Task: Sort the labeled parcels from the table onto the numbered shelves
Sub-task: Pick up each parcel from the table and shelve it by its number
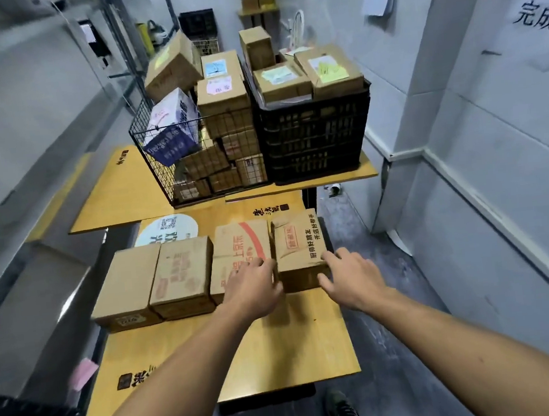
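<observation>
The parcel I'm after is the right-most parcel (298, 245) of the row of four on the near worktop (280, 351), a creased brown box lying flat between my two grips. The left grip (251, 291) sits at its left edge, fingers reaching into the seam where it touches the neighbouring parcel (239, 244). I cannot tell whether those fingers have hooked round the edge or only rest there. The right grip (352, 279) is spread apart, fingertips touching the box's near right corner and not closed round it.

I judge this to be the pick-up step: the box is bracketed but not yet lifted. The next move calls for both sides to press inward and the left fingers to win room in that tight seam, so the neighbouring box isn't dragged along. Then I need to find its label, since only printed lettering shows on top, and no shelf number is readable in this view.

Further left of the left grip lie two more parcels (184, 273). Well beyond both grips stand a wire basket (151, 166) and a black crate (316, 136), both heaped with boxes.
</observation>
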Tool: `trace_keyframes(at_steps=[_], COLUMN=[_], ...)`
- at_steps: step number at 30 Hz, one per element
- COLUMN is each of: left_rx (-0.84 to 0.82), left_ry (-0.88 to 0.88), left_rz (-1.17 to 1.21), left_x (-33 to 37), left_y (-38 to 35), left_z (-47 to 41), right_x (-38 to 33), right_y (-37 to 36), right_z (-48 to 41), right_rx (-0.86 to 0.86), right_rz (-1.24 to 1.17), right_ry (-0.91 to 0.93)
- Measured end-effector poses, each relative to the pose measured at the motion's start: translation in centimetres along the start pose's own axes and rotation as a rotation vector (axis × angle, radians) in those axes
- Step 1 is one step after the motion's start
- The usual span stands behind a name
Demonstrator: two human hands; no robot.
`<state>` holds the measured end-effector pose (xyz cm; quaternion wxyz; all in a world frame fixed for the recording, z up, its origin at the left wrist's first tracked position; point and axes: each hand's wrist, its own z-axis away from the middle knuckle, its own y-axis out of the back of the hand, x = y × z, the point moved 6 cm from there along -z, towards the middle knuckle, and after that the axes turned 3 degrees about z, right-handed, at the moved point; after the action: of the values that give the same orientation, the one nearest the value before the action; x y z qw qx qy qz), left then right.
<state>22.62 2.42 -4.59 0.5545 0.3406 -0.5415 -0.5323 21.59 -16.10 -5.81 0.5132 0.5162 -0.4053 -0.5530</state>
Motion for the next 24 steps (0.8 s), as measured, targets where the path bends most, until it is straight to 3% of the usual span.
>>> trace_keyframes(at_steps=[9, 16, 24], left_rx=[0.002, 0.081, 0.273], left_ry=[0.24, 0.351, 0.278], left_rz=[0.232, 0.413, 0.58], left_x=[0.5, 0.8, 2.8], left_y=[-2.6, -4.6, -4.3], left_z=[-7.5, -8.0, -7.1], right_x=[3.3, 4.0, 6.2], right_y=[-3.0, -5.3, -4.4], right_z=[-9.4, -10.1, -9.5], right_rx=[-0.119, -0.194, -0.103], right_rz=[-0.303, -0.534, -0.82], right_ry=[0.017, 0.06, -0.007])
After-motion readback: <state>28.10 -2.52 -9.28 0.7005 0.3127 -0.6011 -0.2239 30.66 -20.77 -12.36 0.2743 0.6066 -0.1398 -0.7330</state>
